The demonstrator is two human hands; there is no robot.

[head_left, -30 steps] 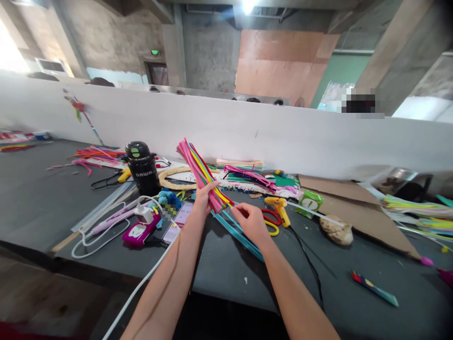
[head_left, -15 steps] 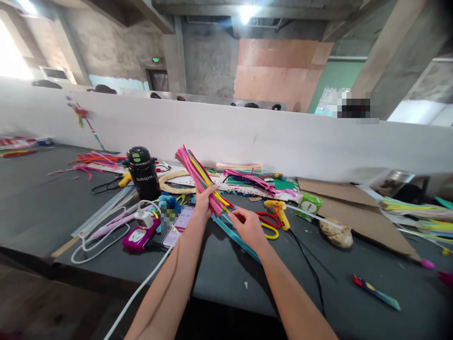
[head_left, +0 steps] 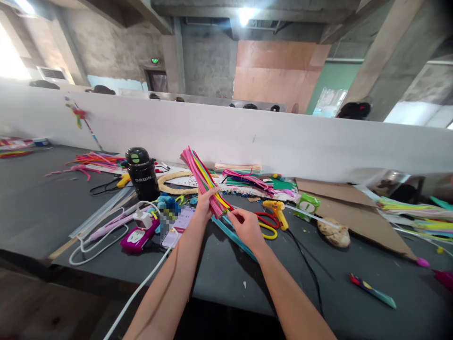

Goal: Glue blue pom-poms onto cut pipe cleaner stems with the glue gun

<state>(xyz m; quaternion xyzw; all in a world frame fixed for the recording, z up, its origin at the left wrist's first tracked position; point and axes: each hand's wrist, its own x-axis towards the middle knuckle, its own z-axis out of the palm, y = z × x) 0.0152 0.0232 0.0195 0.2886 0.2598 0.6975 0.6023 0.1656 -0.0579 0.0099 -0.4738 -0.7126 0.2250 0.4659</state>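
A bundle of pipe cleaners (head_left: 200, 172), mostly pink with red, yellow, green and blue ones, is held tilted above the table. My left hand (head_left: 205, 202) is wrapped round its lower part, thumb on top. At the bundle's lower end, my right hand (head_left: 247, 227) is closed in a pinch on the pipe cleaner ends; the fingertips partly hide what they grip. Light-blue pipe cleaners (head_left: 235, 240) lie on the table beneath my hands. Just right of my right hand are scissors (head_left: 269, 230) with red and yellow handles, partly covered.
A yellow glue gun (head_left: 278, 212) with a black cord lies right of the scissors. Beyond it are a green box (head_left: 307, 206), a stone (head_left: 334, 232) and cardboard (head_left: 357, 224). At left stand a black bottle (head_left: 142, 174), a purple power strip (head_left: 138, 234) and a phone (head_left: 180, 224).
The bundle has shifted slightly right and tilts a little more upright. My right fingers stay pinched at its lower end, and the left hand keeps its hold.
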